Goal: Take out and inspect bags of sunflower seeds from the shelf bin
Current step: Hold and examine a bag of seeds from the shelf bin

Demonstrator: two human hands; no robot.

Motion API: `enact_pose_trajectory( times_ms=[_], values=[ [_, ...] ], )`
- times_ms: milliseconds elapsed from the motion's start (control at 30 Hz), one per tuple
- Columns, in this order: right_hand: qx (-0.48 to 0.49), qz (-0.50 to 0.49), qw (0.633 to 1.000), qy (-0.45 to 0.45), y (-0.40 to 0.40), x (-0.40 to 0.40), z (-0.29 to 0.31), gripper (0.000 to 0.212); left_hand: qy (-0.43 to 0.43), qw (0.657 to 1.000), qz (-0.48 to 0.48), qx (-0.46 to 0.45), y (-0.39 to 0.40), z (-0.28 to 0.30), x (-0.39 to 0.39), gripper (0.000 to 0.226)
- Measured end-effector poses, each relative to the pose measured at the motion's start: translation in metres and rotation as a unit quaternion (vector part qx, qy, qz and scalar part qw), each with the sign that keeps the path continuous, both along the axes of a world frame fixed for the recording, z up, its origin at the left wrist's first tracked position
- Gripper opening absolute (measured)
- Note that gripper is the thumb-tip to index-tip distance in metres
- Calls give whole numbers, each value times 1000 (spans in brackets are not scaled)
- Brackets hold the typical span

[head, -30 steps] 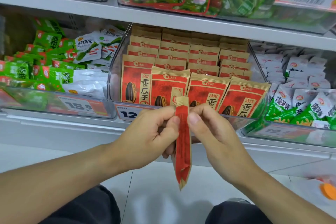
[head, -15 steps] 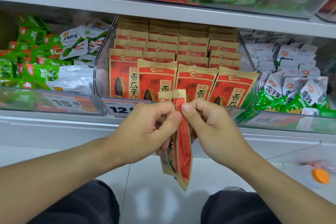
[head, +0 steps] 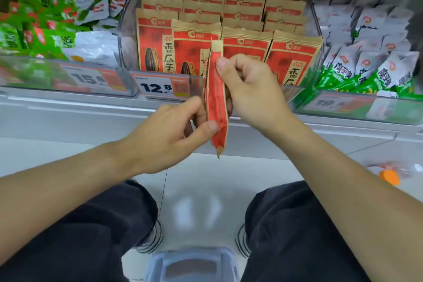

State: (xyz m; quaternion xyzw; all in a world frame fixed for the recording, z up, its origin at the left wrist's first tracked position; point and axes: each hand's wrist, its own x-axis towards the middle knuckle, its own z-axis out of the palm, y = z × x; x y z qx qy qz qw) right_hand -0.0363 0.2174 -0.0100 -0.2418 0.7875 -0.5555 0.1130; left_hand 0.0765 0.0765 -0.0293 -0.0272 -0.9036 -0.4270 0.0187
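Head view: both hands are holding one red-and-kraft bag of sunflower seeds (head: 217,98) edge-on, just in front of the clear shelf bin (head: 128,30). Right hand (head: 249,89) is pinching its upper part, thumb on the red face; left hand (head: 169,135) is pinching the lower part. Matching bags (head: 245,18) are standing in rows inside the bin, price tag (head: 158,87) on its front.
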Motion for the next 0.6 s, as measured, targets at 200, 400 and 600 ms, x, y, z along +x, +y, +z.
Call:
enact_pose_trajectory(
  times_ms=[200, 400, 600],
  values=[
    [-35, -63, 997, -28, -3, 21, -6, 53, -11, 997, -77, 8, -2, 10, 9, 37],
    [-57, -95, 992, -67, 2, 35, -18, 51, -54, 995, -59, -54, 0, 9, 11, 33],
    [-65, -12, 991, -117, 4, 43, -23, 28, -156, 987, -40, -7, -7, -9, 9, 12]
  ],
)
